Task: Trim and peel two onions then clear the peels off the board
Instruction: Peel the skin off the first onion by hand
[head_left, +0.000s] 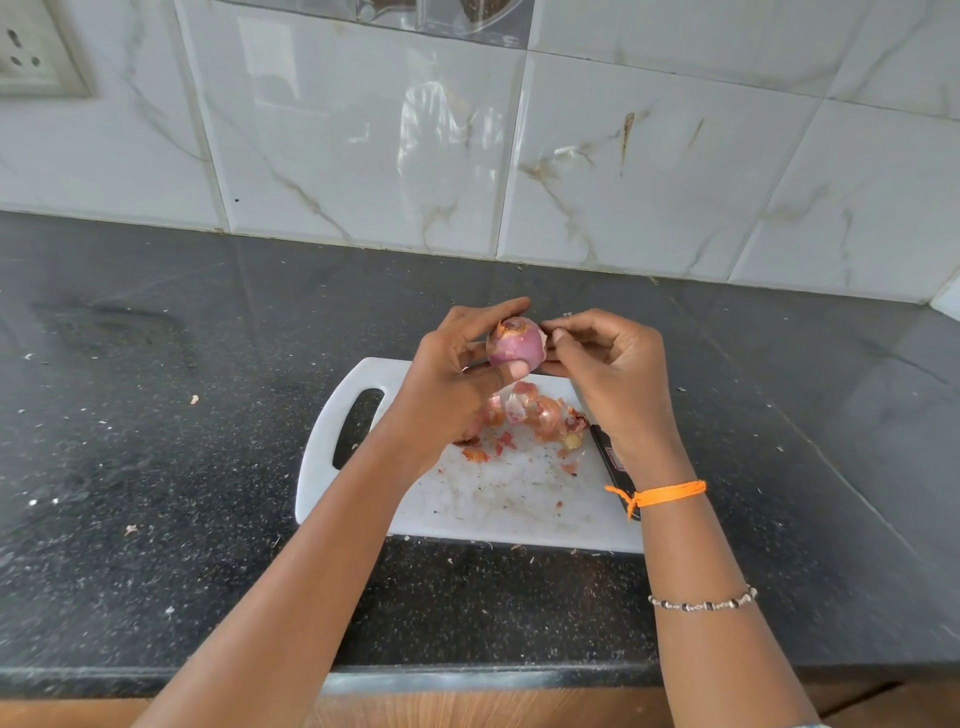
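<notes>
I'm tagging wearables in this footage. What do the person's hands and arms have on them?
Both forearms are bare, with no sleeves showing. The right hand has an orange thread tied round its wrist, its knotted ends hanging loose. Further up that forearm sits a thin beaded bracelet of silvery and dark beads. The left hand and its wrist carry nothing. No rings are visible.

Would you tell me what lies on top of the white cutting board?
On the cutting board lie onion peels and a dark-handled knife, its blade hidden under the right hand. The left hand covers more peels.
</notes>
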